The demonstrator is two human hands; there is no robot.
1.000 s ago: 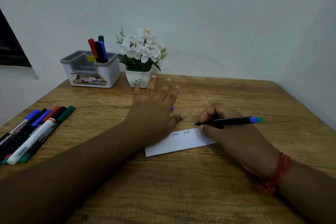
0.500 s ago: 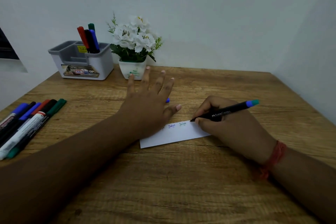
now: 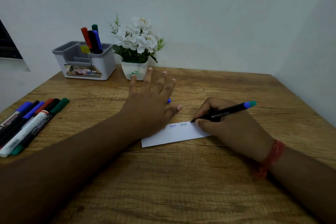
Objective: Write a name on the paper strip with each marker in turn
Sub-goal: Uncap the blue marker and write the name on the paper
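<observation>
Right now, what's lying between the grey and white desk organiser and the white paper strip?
In the head view, the left hand lies flat between the desk organiser and the paper strip, holding the strip down.

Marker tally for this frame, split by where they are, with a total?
Held in the right hand, black marker: 1
In the organiser, standing markers: 4
On the table at left, lying markers: 6, judged by their caps
Total: 11 markers
The blue bit behind the left hand is too hidden to count.
</observation>
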